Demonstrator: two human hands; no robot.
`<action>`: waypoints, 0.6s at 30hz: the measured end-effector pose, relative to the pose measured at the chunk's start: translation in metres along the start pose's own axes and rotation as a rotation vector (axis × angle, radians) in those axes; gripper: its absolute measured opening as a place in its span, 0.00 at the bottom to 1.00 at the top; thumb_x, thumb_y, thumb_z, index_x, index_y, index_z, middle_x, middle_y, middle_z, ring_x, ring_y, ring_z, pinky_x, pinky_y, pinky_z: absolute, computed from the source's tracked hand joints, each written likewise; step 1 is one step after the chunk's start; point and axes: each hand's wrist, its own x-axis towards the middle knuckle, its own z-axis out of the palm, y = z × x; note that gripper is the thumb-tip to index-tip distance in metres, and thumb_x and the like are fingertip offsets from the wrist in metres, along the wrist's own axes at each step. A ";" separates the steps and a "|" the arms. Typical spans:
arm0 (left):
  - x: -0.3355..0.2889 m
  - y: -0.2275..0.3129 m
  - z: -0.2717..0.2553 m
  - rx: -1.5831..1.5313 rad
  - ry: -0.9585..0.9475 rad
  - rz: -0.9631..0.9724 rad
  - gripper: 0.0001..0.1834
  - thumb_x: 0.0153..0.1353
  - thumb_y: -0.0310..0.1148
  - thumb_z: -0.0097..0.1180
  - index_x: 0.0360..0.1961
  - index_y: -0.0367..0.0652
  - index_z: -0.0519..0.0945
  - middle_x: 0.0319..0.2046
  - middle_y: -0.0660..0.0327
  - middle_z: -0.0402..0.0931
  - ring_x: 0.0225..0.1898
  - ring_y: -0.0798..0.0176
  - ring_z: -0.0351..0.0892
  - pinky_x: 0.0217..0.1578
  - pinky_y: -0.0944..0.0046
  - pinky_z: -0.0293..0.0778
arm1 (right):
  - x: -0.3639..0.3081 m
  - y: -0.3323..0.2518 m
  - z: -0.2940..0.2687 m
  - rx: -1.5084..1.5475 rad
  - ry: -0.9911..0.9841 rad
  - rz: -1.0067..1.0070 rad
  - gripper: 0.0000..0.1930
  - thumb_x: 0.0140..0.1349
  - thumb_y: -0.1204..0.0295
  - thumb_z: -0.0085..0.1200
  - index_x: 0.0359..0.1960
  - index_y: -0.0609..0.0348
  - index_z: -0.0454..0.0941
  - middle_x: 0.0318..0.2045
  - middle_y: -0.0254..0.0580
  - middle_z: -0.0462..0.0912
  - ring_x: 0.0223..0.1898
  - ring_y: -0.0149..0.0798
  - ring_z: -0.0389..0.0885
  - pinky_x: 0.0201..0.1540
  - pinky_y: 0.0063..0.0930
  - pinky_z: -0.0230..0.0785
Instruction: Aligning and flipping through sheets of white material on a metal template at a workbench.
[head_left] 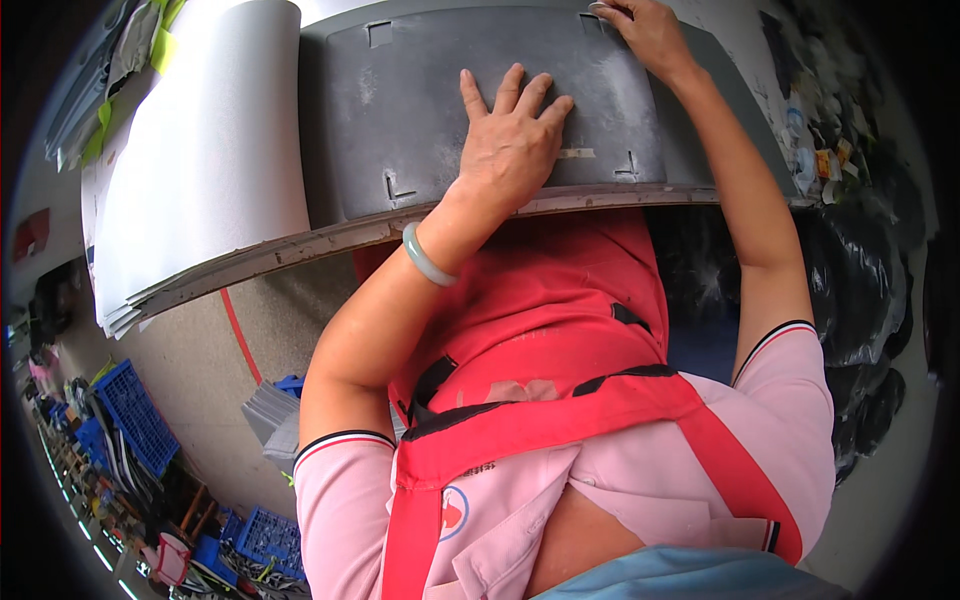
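Note:
A dark grey template panel [400, 110], with L-shaped cut-outs near its corners and whitish smudges, lies flat on a larger dark sheet [690, 130]. My left hand [512, 145] presses on the panel's middle, its fingers spread and nothing in them. At the panel's far right corner, my right hand [650, 40] is closed in a pinch beside a cut-out. A small whitish, shiny bit shows at its fingertips, too little to name. A short pale strip of tape [576, 154] sticks to the panel just right of my left hand.
White sheets [210, 140] are stacked on the table's left, the top ones curled over. The table's worn near edge [270, 255] runs against my red apron [530, 310]. Black plastic bags [850, 280] crowd the right side. Blue crates [137, 415] stand on the floor at lower left.

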 end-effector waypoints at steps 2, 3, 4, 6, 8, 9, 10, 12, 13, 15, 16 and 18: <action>0.000 0.001 0.000 0.054 0.000 -0.014 0.18 0.67 0.34 0.58 0.58 0.55 0.81 0.62 0.58 0.74 0.70 0.48 0.66 0.66 0.18 0.52 | 0.006 0.004 0.007 -0.118 0.090 -0.201 0.11 0.65 0.67 0.57 0.34 0.64 0.85 0.34 0.54 0.85 0.37 0.54 0.85 0.43 0.44 0.75; -0.001 0.001 0.000 0.049 -0.015 -0.022 0.18 0.67 0.34 0.58 0.58 0.55 0.81 0.62 0.58 0.74 0.70 0.48 0.66 0.66 0.18 0.52 | 0.008 0.007 0.010 -0.116 0.087 -0.199 0.11 0.65 0.67 0.57 0.34 0.64 0.85 0.34 0.54 0.85 0.37 0.54 0.85 0.43 0.44 0.75; -0.001 0.001 0.000 0.041 -0.012 -0.025 0.18 0.67 0.34 0.58 0.58 0.55 0.81 0.62 0.58 0.74 0.69 0.47 0.66 0.66 0.18 0.52 | 0.010 0.009 0.012 -0.159 0.067 -0.234 0.11 0.65 0.67 0.57 0.34 0.63 0.84 0.35 0.54 0.85 0.38 0.55 0.84 0.44 0.44 0.75; -0.001 0.001 0.000 0.029 -0.014 -0.027 0.18 0.67 0.35 0.58 0.58 0.55 0.82 0.62 0.59 0.74 0.69 0.47 0.66 0.66 0.18 0.52 | 0.013 0.012 0.011 -0.202 0.044 -0.263 0.11 0.65 0.66 0.57 0.33 0.63 0.84 0.35 0.54 0.85 0.40 0.56 0.84 0.44 0.45 0.75; 0.000 0.001 0.001 -0.033 0.010 -0.014 0.17 0.67 0.34 0.55 0.57 0.50 0.82 0.62 0.55 0.74 0.69 0.42 0.66 0.65 0.14 0.49 | 0.013 0.011 0.006 -0.270 0.038 -0.290 0.11 0.65 0.67 0.58 0.34 0.63 0.84 0.33 0.51 0.86 0.35 0.50 0.85 0.42 0.41 0.76; 0.000 0.000 0.001 -0.035 0.022 -0.012 0.17 0.67 0.34 0.55 0.57 0.50 0.82 0.62 0.55 0.74 0.69 0.42 0.66 0.65 0.14 0.49 | 0.012 0.008 0.002 -0.270 0.039 -0.294 0.11 0.65 0.67 0.58 0.34 0.63 0.84 0.33 0.51 0.86 0.35 0.50 0.85 0.42 0.41 0.76; 0.000 0.001 0.001 -0.038 0.028 -0.011 0.17 0.67 0.34 0.55 0.56 0.50 0.82 0.62 0.55 0.74 0.69 0.42 0.66 0.65 0.14 0.48 | 0.010 0.005 -0.001 -0.164 0.003 -0.083 0.11 0.64 0.67 0.58 0.34 0.63 0.83 0.30 0.50 0.86 0.31 0.46 0.85 0.39 0.39 0.76; -0.001 0.001 0.001 -0.043 0.034 -0.018 0.17 0.67 0.34 0.55 0.56 0.50 0.82 0.62 0.55 0.74 0.69 0.43 0.66 0.65 0.14 0.48 | 0.005 -0.003 -0.004 -0.059 -0.043 0.126 0.11 0.64 0.67 0.57 0.34 0.64 0.83 0.27 0.49 0.85 0.27 0.42 0.84 0.36 0.37 0.76; -0.001 0.001 0.002 -0.010 0.023 -0.027 0.17 0.67 0.34 0.56 0.56 0.52 0.82 0.62 0.57 0.74 0.69 0.45 0.66 0.65 0.16 0.50 | 0.003 -0.006 -0.002 0.095 0.001 0.251 0.10 0.63 0.68 0.57 0.34 0.64 0.82 0.25 0.46 0.84 0.25 0.38 0.82 0.32 0.35 0.75; -0.001 0.001 0.002 0.021 0.007 -0.034 0.17 0.68 0.35 0.58 0.57 0.54 0.82 0.62 0.59 0.75 0.70 0.48 0.66 0.66 0.18 0.52 | -0.001 -0.009 0.001 0.249 0.045 0.382 0.09 0.62 0.70 0.56 0.34 0.64 0.82 0.22 0.43 0.83 0.22 0.34 0.81 0.29 0.34 0.74; -0.001 0.001 0.002 0.031 0.003 -0.030 0.17 0.68 0.35 0.58 0.57 0.54 0.82 0.62 0.59 0.75 0.70 0.48 0.66 0.66 0.19 0.52 | 0.000 -0.009 0.003 0.207 0.058 0.345 0.08 0.62 0.71 0.56 0.35 0.64 0.81 0.22 0.42 0.83 0.22 0.33 0.80 0.27 0.32 0.74; -0.001 0.000 0.002 0.047 -0.001 -0.028 0.17 0.68 0.35 0.58 0.57 0.54 0.82 0.62 0.60 0.75 0.70 0.48 0.66 0.66 0.19 0.52 | 0.005 -0.006 0.007 0.169 0.069 0.305 0.07 0.62 0.72 0.55 0.35 0.63 0.80 0.22 0.40 0.82 0.21 0.32 0.80 0.26 0.30 0.73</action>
